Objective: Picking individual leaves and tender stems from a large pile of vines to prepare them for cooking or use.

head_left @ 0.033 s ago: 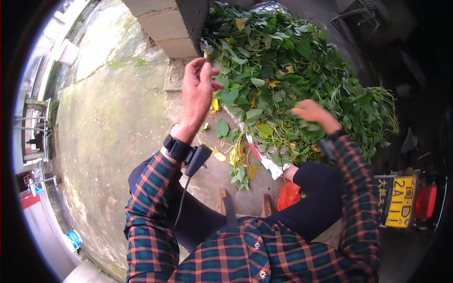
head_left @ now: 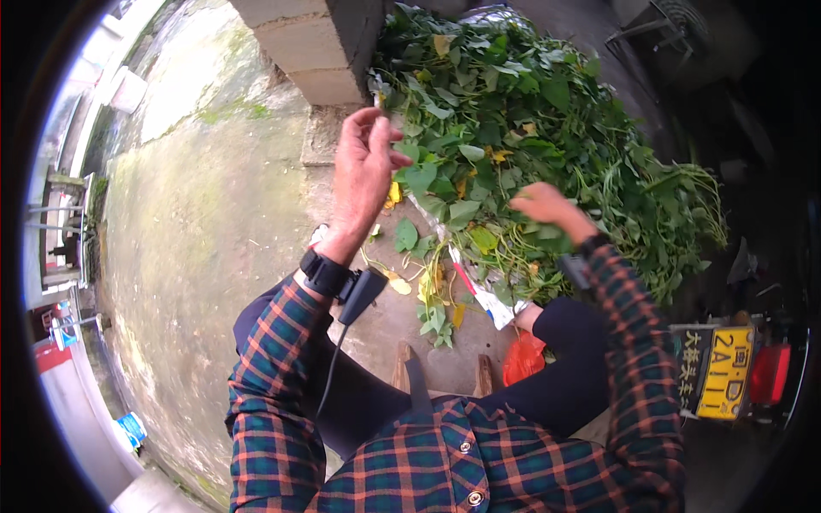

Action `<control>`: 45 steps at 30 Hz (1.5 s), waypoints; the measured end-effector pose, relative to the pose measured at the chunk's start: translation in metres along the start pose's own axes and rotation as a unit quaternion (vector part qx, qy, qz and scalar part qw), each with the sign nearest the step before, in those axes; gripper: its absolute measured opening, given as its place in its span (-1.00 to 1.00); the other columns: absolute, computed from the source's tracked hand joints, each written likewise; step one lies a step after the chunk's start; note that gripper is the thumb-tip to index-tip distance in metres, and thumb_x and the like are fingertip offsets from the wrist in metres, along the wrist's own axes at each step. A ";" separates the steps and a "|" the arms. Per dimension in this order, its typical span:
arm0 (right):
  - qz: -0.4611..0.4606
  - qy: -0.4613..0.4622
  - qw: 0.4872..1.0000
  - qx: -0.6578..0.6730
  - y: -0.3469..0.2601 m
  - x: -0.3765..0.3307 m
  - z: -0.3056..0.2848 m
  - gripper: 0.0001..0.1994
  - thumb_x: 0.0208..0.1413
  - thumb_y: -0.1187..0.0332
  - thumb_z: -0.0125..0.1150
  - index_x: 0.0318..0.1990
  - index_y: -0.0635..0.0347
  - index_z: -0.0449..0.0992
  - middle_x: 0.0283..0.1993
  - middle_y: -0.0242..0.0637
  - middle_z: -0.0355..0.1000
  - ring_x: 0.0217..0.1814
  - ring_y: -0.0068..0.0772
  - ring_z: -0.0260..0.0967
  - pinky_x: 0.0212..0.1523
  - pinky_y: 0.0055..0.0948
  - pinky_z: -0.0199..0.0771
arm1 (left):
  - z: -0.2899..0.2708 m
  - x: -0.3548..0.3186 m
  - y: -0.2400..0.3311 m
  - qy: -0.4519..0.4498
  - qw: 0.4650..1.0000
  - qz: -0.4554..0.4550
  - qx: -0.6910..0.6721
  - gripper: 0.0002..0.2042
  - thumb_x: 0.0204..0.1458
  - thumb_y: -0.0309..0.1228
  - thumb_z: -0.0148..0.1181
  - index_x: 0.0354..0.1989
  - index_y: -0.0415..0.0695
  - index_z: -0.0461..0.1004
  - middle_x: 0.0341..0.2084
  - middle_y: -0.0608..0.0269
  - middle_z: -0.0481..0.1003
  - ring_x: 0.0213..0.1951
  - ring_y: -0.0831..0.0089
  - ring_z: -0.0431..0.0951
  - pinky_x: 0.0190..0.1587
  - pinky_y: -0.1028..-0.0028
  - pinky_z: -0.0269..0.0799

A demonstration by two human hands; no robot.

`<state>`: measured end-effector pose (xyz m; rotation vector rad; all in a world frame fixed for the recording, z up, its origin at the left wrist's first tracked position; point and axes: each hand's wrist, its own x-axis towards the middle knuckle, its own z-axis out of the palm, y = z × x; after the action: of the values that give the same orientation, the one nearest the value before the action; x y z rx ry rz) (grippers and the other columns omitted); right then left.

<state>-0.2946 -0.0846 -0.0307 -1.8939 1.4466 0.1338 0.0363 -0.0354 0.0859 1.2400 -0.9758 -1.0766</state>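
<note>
A big heap of leafy green vines (head_left: 530, 111), heart-shaped leaves with some yellowed ones among them, lies in front of me. Raised at the heap's left edge is my left hand (head_left: 366, 167), its fingers bent and apart, with nothing visible in them. My right hand (head_left: 552, 209) is over the heap's near side, fingers closed; a small bit of green shows at its fingertips, but what it grips cannot be made out. Under the near edge of the vines, a white sheet with a red and blue stripe (head_left: 496, 308) sticks out.
Loose leaves and yellow bits (head_left: 430, 282) lie on the concrete between my feet and the heap. A red plastic bag (head_left: 523, 357) is beside my right leg. A block pillar (head_left: 312, 51) stands at the far left of the heap. On the right is a vehicle's yellow plate (head_left: 725, 372).
My right hand has shifted slightly to the left over the vines. My left hand stays almost in the same place, its fingers still bent.
</note>
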 end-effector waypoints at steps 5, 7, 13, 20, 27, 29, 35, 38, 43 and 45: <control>0.175 0.089 0.930 0.311 -0.052 0.118 0.122 -0.47 0.04 -0.11 0.10 -0.22 0.27 0.57 -0.23 -0.07 0.50 -0.21 -0.17 0.44 -0.13 -0.24 0.38 | -0.007 -0.007 -0.001 0.005 1.000 -0.011 -0.015 -0.68 0.23 -0.37 -0.06 0.06 -0.32 0.18 -0.32 0.15 0.40 -0.52 0.57 0.46 -0.46 0.60 0.45; 0.249 0.075 0.823 0.505 -0.087 0.144 0.149 -0.31 0.00 -0.13 0.19 -0.06 0.48 0.44 -0.03 -0.11 0.44 -0.11 -0.23 0.43 -0.10 -0.26 0.42 | -0.025 -0.014 0.000 0.008 1.000 -0.024 0.010 -0.62 0.25 -0.26 -0.07 0.10 -0.27 0.17 -0.29 0.17 0.42 -0.51 0.55 0.50 -0.41 0.61 0.44; 0.221 0.072 0.698 0.677 -0.116 0.166 0.166 -0.45 0.01 0.00 0.24 -0.07 0.38 0.46 -0.13 -0.23 0.45 -0.22 -0.34 0.44 -0.27 -0.30 0.48 | -0.030 -0.011 -0.003 -0.009 0.999 -0.034 -0.017 -0.65 0.26 -0.31 -0.10 0.10 -0.28 0.16 -0.30 0.16 0.42 -0.47 0.58 0.48 -0.38 0.59 0.47; 0.103 0.187 0.821 0.530 -0.049 0.067 0.063 -0.68 0.13 0.07 0.06 -0.20 0.13 0.51 -0.35 -0.42 0.43 -0.38 -0.54 0.33 -0.35 -0.36 0.38 | -0.017 -0.017 0.004 -0.031 0.999 -0.017 -0.019 -0.67 0.24 -0.36 -0.08 0.09 -0.29 0.18 -0.33 0.16 0.42 -0.48 0.58 0.46 -0.39 0.58 0.47; 0.082 0.171 0.850 0.492 0.015 -0.095 -0.080 -0.77 0.13 0.14 0.12 -0.33 0.10 0.48 -0.39 -0.56 0.35 -0.48 -0.66 0.25 -0.20 -0.55 0.29 | -0.002 -0.016 0.006 -0.067 0.998 0.019 0.012 -0.71 0.23 -0.40 -0.05 0.06 -0.27 0.21 -0.37 0.19 0.41 -0.46 0.58 0.46 -0.42 0.57 0.49; 0.082 0.156 0.876 0.449 0.048 -0.133 -0.097 -0.78 0.17 0.16 0.10 -0.33 0.11 0.47 -0.37 -0.56 0.34 -0.51 -0.70 0.17 -0.20 -0.56 0.31 | 0.004 -0.018 0.008 -0.076 0.997 0.023 0.002 -0.71 0.22 -0.39 -0.03 0.05 -0.25 0.22 -0.38 0.21 0.41 -0.47 0.58 0.45 -0.41 0.57 0.50; 0.143 0.182 0.878 0.420 0.014 -0.164 -0.074 -0.81 0.13 0.19 0.13 -0.35 0.10 0.49 -0.36 -0.56 0.34 -0.44 -0.70 0.16 -0.30 -0.67 0.22 | 0.002 -0.031 -0.046 -0.228 0.956 0.024 0.183 -0.73 0.15 -0.31 0.08 -0.14 -0.29 0.42 -0.49 0.14 0.52 -0.55 0.49 0.52 -0.45 0.49 0.44; 0.125 0.150 0.892 0.407 -0.036 -0.162 -0.034 -0.81 0.16 0.19 0.09 -0.33 0.08 0.48 -0.39 -0.56 0.32 -0.50 -0.77 0.10 -0.35 -0.66 0.24 | 0.023 -0.055 -0.062 -0.313 0.925 -0.158 0.145 -0.71 0.21 -0.28 0.00 -0.11 -0.28 0.41 -0.47 0.26 0.52 -0.52 0.56 0.52 -0.45 0.57 0.46; -0.086 0.190 0.858 0.469 -0.080 -0.175 0.055 -0.78 0.17 0.32 0.07 -0.07 0.18 0.37 -0.27 -0.43 0.37 -0.35 -0.63 0.25 -0.35 -0.65 0.27 | 0.059 -0.087 -0.080 -0.343 0.918 -0.192 0.048 -0.70 0.17 -0.25 0.03 -0.17 -0.28 0.46 -0.52 0.30 0.51 -0.59 0.51 0.52 -0.47 0.51 0.47; -0.025 0.129 0.869 0.477 -0.124 -0.174 0.072 -0.82 0.19 0.33 0.01 -0.19 0.23 0.44 -0.31 -0.41 0.39 -0.33 -0.58 0.28 -0.31 -0.58 0.31 | 0.057 -0.092 -0.111 -0.309 0.945 -0.103 -0.036 -0.71 0.15 -0.22 0.07 -0.14 -0.20 0.43 -0.42 0.39 0.49 -0.52 0.62 0.46 -0.46 0.54 0.42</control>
<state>-0.2251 0.1084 0.0631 -1.1259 1.2602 -0.7588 -0.0499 0.0398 -0.0195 0.9674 -1.2745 -1.7110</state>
